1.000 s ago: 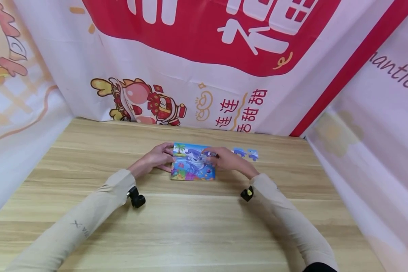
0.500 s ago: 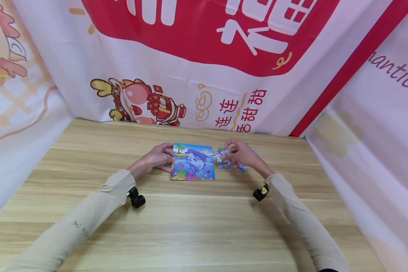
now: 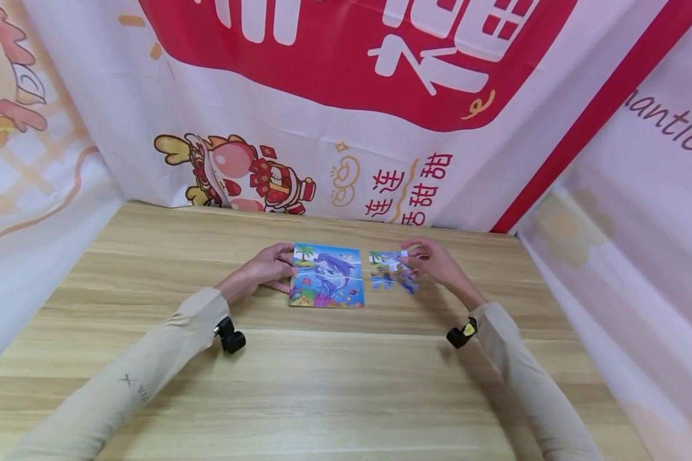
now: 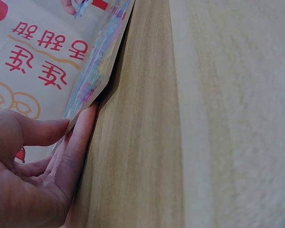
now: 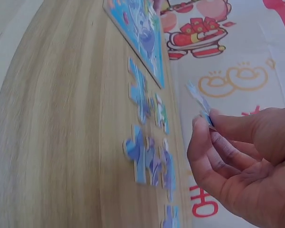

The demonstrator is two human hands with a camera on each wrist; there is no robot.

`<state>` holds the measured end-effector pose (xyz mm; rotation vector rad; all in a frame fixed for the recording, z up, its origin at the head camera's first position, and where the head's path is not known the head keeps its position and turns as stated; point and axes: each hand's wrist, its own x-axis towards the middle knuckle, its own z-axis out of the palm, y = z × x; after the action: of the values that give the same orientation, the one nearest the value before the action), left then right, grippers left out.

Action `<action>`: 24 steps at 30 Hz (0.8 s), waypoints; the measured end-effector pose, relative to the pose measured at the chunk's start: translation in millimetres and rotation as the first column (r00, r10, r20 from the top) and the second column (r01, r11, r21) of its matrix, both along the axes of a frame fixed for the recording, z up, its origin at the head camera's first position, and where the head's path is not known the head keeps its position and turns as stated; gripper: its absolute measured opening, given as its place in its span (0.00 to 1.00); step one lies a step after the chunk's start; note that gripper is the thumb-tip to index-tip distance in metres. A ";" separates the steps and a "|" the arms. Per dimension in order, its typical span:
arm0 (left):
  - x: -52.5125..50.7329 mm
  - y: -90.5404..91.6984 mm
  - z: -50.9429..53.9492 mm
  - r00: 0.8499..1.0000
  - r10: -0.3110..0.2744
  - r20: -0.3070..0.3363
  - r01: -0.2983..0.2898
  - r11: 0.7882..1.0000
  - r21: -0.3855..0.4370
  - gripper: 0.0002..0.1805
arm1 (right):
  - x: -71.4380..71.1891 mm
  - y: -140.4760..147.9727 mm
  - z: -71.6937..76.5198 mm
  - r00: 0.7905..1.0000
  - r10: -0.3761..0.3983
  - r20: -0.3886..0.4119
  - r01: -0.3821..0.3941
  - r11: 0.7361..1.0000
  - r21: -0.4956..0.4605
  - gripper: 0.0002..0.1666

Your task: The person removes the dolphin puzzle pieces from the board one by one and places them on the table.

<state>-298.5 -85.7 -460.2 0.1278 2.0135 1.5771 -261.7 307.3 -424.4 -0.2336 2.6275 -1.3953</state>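
Observation:
My left hand (image 3: 268, 266) holds the left edge of a dolphin picture puzzle board (image 3: 327, 276), thumb on top and fingers beneath, as the left wrist view shows. Right of the board my right hand (image 3: 438, 266) pinches a small blue and white puzzle piece (image 5: 199, 102) between thumb and fingertip, raised off the table. Below it lie several loose puzzle pieces (image 5: 141, 154), purple and blue, on the wood. One loose palm-tree piece (image 3: 376, 257) sits near the board's right edge. The fingers partly cover the pieces in the head view.
The wooden table (image 3: 323, 384) runs up to a printed white and red cloth (image 3: 346, 115) at the back. Cloth walls stand left and right. A small black camera (image 3: 229, 335) sits on the left wrist, another camera (image 3: 461, 333) on the right.
My right hand has gone from over the board's right side to the right, above the loose pieces, which now show more fully. My left hand and the board stay in place.

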 end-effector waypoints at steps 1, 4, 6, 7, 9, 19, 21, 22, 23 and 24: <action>0.1 0.5 0.0 1.000 0.000 0.000 0.000 1.000 -0.001 0.42 | 1.0 3.0 0.0 1.000 -0.005 0.002 0.005 1.000 -0.009 0.22; 0.3 1.3 -0.1 1.000 0.003 0.003 -0.003 1.000 0.006 0.42 | 3.7 11.8 -0.4 1.000 -0.012 -0.008 0.011 1.000 -0.021 0.20; 0.2 0.9 -0.1 1.000 0.002 0.004 -0.002 1.000 0.009 0.42 | 5.4 17.3 -2.1 1.000 -0.017 -0.024 0.016 1.000 -0.020 0.20; 0.2 0.7 -0.3 1.000 0.000 0.004 0.000 1.000 0.012 0.42 | 6.3 19.7 -3.0 0.999 -0.021 -0.037 0.020 1.000 -0.016 0.20; -0.5 0.0 -0.7 1.000 -0.001 0.004 0.000 1.000 0.013 0.42 | 8.2 23.7 -4.8 0.997 -0.044 -0.064 0.043 0.999 -0.019 0.20; -1.1 -0.7 -2.1 1.000 -0.013 -0.002 0.013 1.000 0.005 0.42 | 19.3 44.1 -7.3 0.988 -0.108 -0.108 0.105 0.994 -0.034 0.20; -0.8 -0.4 -2.0 1.000 -0.012 -0.003 0.012 1.000 0.005 0.42 | 20.7 47.3 -7.8 0.989 -0.107 -0.099 0.103 0.994 -0.042 0.20; -0.7 -0.3 -2.0 1.000 -0.012 -0.004 0.012 1.000 0.005 0.42 | 21.1 48.5 -8.3 0.990 -0.109 -0.088 0.105 0.993 -0.050 0.21; -0.7 -0.2 -1.9 1.000 -0.013 -0.003 0.013 1.000 0.005 0.42 | 21.6 49.4 -8.7 0.990 -0.116 -0.077 0.112 0.992 -0.059 0.21; -0.6 -0.2 -1.8 1.000 -0.015 -0.003 0.015 1.000 0.005 0.42 | 22.0 50.2 -9.0 0.990 -0.123 -0.066 0.119 0.991 -0.069 0.21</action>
<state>-299.1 -85.8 -462.0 0.1459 2.0066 1.5735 -239.7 357.5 -433.4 -0.1352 2.6967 -1.5390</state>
